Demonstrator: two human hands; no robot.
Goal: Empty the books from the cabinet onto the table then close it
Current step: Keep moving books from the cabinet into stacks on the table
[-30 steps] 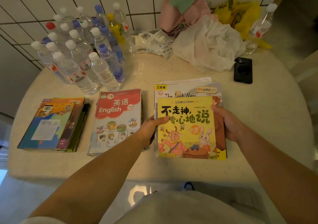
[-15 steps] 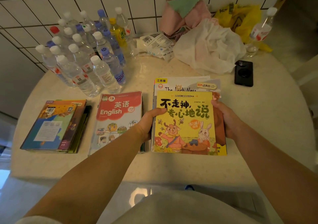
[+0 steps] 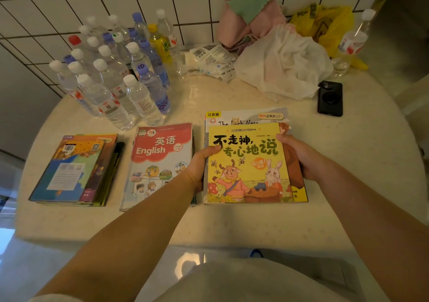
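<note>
Three stacks of books lie on the round cream table. The right stack is topped by a yellow picture book with a deer and a rabbit on its cover. My left hand grips that stack's left edge, thumb on the cover. My right hand grips its right edge the same way. A red English textbook tops the middle stack. A blue-and-orange book stack lies at the left. The cabinet is out of view.
Several water bottles crowd the back left by the tiled wall. White plastic bags, pink cloths and a yellow bag sit at the back. A black phone lies right of them. One bottle stands far right.
Both hands slid the yellow-topped pile a little away from me, so it now lies squarer on the books beneath it. The other stacks stayed put.
</note>
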